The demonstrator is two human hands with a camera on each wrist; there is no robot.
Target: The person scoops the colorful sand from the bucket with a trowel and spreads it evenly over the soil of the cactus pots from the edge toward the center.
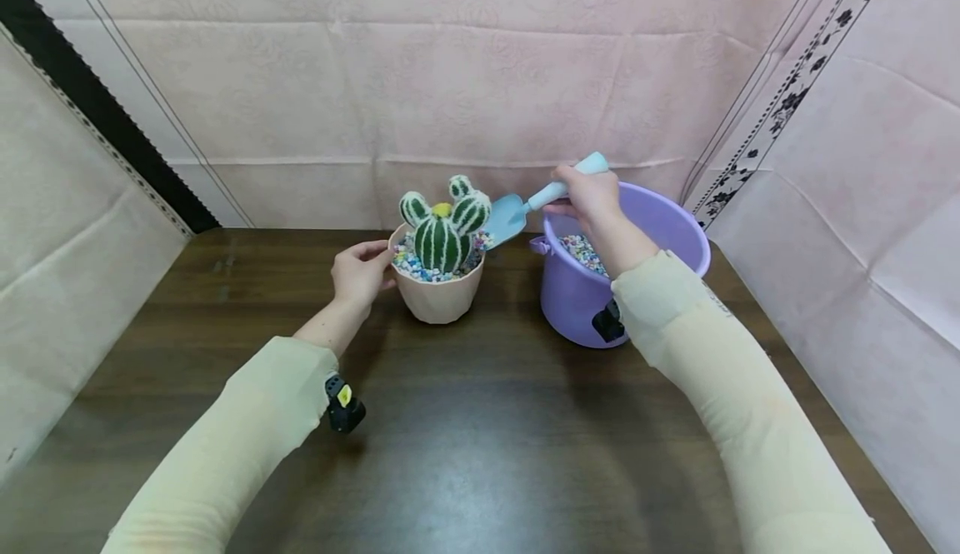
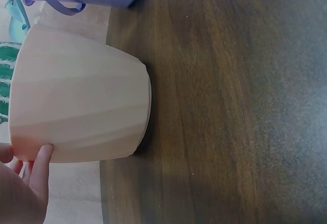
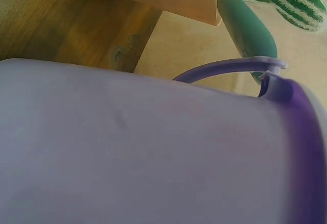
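Note:
A green-and-white striped cactus with a yellow flower (image 1: 438, 246) stands in a beige flower pot (image 1: 441, 300), ringed by small coloured pebbles (image 1: 420, 269). My left hand (image 1: 358, 277) grips the pot's left side near the rim; the left wrist view shows fingertips (image 2: 45, 152) against its wall. My right hand (image 1: 597, 204) holds the handle of a light blue trowel (image 1: 506, 221). The trowel's blade tilts down over the pot's right rim, beside the cactus. Under the right hand is a purple bucket (image 1: 566, 304), whose wall fills most of the right wrist view and hides that hand there.
More coloured pebbles (image 1: 583, 252) lie inside the bucket. Pot and bucket stand near the back edge of a dark wooden table (image 1: 465, 437). Pale cloth (image 1: 480, 96) hangs behind the table and along both sides.

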